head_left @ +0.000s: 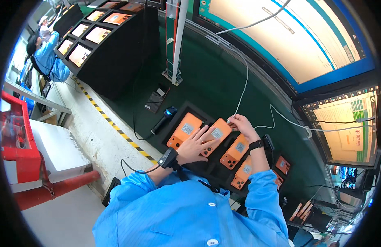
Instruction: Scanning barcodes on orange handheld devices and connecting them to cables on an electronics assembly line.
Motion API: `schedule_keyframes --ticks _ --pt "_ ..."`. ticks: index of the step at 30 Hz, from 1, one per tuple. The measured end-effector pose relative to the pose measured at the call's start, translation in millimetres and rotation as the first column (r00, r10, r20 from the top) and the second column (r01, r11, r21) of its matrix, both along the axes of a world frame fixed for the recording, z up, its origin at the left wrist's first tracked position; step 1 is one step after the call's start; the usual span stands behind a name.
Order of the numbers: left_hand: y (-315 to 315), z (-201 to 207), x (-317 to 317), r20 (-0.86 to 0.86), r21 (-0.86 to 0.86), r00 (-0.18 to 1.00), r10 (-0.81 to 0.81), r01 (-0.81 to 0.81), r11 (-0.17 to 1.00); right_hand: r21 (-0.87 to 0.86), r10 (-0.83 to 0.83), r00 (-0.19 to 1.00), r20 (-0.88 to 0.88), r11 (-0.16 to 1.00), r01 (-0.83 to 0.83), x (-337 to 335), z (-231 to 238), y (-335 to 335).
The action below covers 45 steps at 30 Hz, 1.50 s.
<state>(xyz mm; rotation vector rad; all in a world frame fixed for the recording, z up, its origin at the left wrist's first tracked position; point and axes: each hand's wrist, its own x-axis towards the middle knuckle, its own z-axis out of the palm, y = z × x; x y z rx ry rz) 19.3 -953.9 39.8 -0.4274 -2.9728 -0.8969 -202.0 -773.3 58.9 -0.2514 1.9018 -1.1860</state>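
My left hand [194, 147] lies with its fingers spread across the lower part of an orange phone [220, 130], back side up with a pale label. My right hand [245, 126] pinches the plug end of a white cable [247, 76] at that phone's upper edge. Whether the plug sits inside the port is hidden by my fingers. Left of it, partly under my left hand, is another orange phone [184, 129]. To the right, a third phone [236, 150] and a fourth phone [242, 173] lie in the black tray [213, 166].
A handheld scanner [164, 119] and a dark flat device [156, 101] lie left of the tray. Two monitors [289, 37] [343, 127] stand beyond. A black rack [112, 53] holds several phones at the far left, near a seated person [48, 57]. More phones [282, 164] lie at right.
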Motion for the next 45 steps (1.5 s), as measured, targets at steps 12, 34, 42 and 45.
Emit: schedule_keyframes --ticks 12,34,42,45 --pt "4 -5 0 -0.066 -0.013 0.997 0.04 -0.041 0.999 0.038 0.098 0.995 -0.016 0.995 -0.097 -5 -4 -2" --pt "143 44 43 -0.085 0.556 0.803 -0.591 0.53 0.64 -0.056 -0.415 0.611 -0.674 0.853 0.518 248 37 156" --pt "262 3 104 0.053 0.347 0.469 -0.882 0.819 0.456 0.003 -0.593 0.494 -0.636 0.639 0.77 461 -16 269" --pt "302 -39 152 0.42 0.294 0.499 -0.758 0.715 0.634 0.148 -0.734 0.481 -0.479 0.472 0.869 549 -31 324"
